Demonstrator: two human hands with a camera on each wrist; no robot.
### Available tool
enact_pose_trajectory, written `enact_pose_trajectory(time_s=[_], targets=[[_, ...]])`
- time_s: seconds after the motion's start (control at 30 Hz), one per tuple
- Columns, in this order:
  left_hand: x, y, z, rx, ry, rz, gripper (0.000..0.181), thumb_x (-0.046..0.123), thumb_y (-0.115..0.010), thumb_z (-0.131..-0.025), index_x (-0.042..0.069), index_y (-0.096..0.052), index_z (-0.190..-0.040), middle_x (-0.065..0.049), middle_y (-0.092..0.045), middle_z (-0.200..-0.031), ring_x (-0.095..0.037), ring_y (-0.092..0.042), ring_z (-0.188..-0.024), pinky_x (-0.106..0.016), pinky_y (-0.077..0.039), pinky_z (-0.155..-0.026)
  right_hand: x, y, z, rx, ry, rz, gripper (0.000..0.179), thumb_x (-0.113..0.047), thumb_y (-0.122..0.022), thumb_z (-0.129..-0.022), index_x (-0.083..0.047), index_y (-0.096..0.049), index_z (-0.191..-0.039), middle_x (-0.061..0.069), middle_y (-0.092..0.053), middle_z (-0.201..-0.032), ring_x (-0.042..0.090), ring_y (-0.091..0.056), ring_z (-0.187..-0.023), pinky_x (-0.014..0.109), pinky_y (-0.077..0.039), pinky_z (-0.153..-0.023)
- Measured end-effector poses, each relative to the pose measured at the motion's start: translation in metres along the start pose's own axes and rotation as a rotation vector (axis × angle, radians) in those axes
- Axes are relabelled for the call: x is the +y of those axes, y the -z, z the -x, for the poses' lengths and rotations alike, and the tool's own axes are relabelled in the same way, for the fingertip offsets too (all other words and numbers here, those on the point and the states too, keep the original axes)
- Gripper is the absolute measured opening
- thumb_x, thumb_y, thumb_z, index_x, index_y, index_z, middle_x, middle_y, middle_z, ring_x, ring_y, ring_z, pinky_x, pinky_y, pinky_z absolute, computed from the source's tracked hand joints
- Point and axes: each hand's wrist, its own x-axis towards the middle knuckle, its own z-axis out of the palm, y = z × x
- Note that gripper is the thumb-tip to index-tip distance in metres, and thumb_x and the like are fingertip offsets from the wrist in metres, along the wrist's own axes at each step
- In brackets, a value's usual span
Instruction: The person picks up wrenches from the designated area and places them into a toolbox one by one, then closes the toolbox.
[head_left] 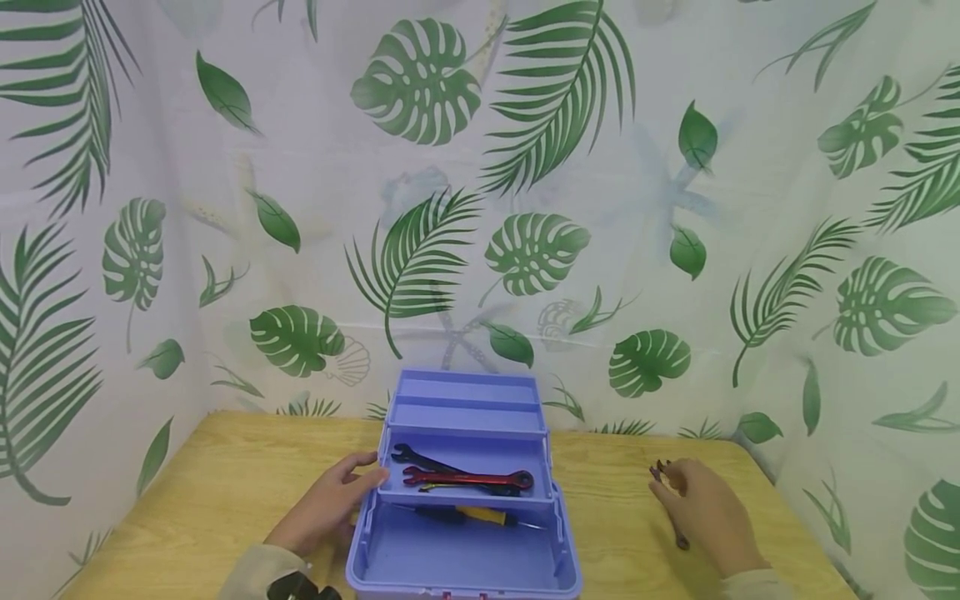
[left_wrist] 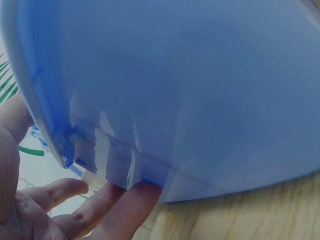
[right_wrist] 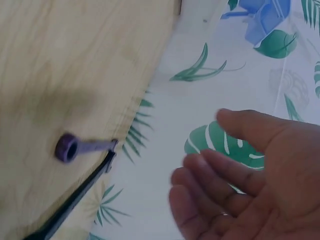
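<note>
A blue-purple toolbox [head_left: 450, 560] stands lidless-side up with its tiered tray [head_left: 465, 448] raised at the back. My left hand [head_left: 330, 500] rests at its left side, thumb at the tray's edge, fairly straight fingers [left_wrist: 127, 207] against the outer wall. Over on the right, my right hand [head_left: 708, 512] hovers by two wrenches on the table, one purplish [right_wrist: 92, 146], one dark [right_wrist: 75, 197]. In the right wrist view its fingers are loosely bent, holding nothing, apart from both wrenches. The tray holds a red wrench [head_left: 468, 478] and a black wrench [head_left: 423, 460].
A yellow-and-black screwdriver [head_left: 483, 515] lies in the box's lower compartment, partly under the tray. The wooden table [head_left: 615, 533] meets a leaf-patterned cloth [head_left: 450, 167] behind and at both sides.
</note>
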Motion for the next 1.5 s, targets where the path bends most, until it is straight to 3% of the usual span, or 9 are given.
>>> enact_pose_trajectory(time_s=[0.2, 0.37, 0.6, 0.83, 1.5], targets=[[0.001, 0.000, 0.001, 0.005, -0.006, -0.001, 0.066, 0.053, -0.065, -0.083, 0.015, -0.049, -0.135, -0.018, -0.060, -0.118, -0.028, -0.063, -0.095, -0.047, -0.057, -0.067, 0.012, 0.005, 0.003, -0.228, -0.127, 0.053, 0.036, -0.041, -0.067, -0.085, -0.005, -0.065, -0.085, 0.003, -0.063, -0.078, 0.019, -0.052, -0.066, 0.035, -0.044, -0.054], [0.002, 0.000, 0.001, 0.008, 0.004, -0.005, 0.066, 0.054, -0.065, -0.083, 0.015, -0.049, -0.135, -0.017, -0.060, -0.118, -0.027, -0.063, -0.095, -0.047, -0.057, -0.067, 0.016, -0.002, 0.013, -0.339, -0.199, 0.046, 0.033, -0.037, -0.069, -0.082, -0.006, -0.061, -0.073, 0.000, -0.054, -0.066, 0.018, -0.047, -0.060, 0.031, -0.040, -0.051], [0.000, 0.000, 0.001, -0.008, -0.022, 0.016, 0.066, 0.050, -0.065, -0.085, 0.013, -0.047, -0.136, -0.018, -0.059, -0.118, -0.028, -0.063, -0.095, -0.047, -0.057, -0.068, 0.021, -0.014, 0.017, -0.348, -0.199, 0.098, 0.022, -0.024, -0.065, -0.078, -0.006, -0.056, -0.070, 0.003, -0.055, -0.065, 0.020, -0.049, -0.059, 0.032, -0.040, -0.050], [-0.001, 0.000, 0.000, 0.001, -0.031, 0.014, 0.064, 0.050, -0.065, -0.085, 0.014, -0.049, -0.135, -0.016, -0.061, -0.114, -0.027, -0.063, -0.096, -0.046, -0.057, -0.070, 0.023, -0.019, 0.010, -0.348, -0.197, 0.170, 0.023, -0.018, -0.067, -0.081, -0.007, -0.054, -0.066, 0.002, -0.053, -0.061, 0.019, -0.049, -0.057, 0.030, -0.041, -0.048], [-0.003, 0.000, -0.002, 0.019, -0.007, -0.002, 0.068, 0.054, -0.066, -0.082, 0.015, -0.049, -0.135, -0.017, -0.059, -0.117, -0.028, -0.063, -0.096, -0.048, -0.057, -0.067, 0.020, -0.020, 0.006, -0.384, -0.191, 0.195, 0.011, -0.011, -0.066, -0.082, -0.002, -0.060, -0.080, 0.003, -0.057, -0.068, 0.020, -0.055, -0.064, 0.039, -0.049, -0.054]])
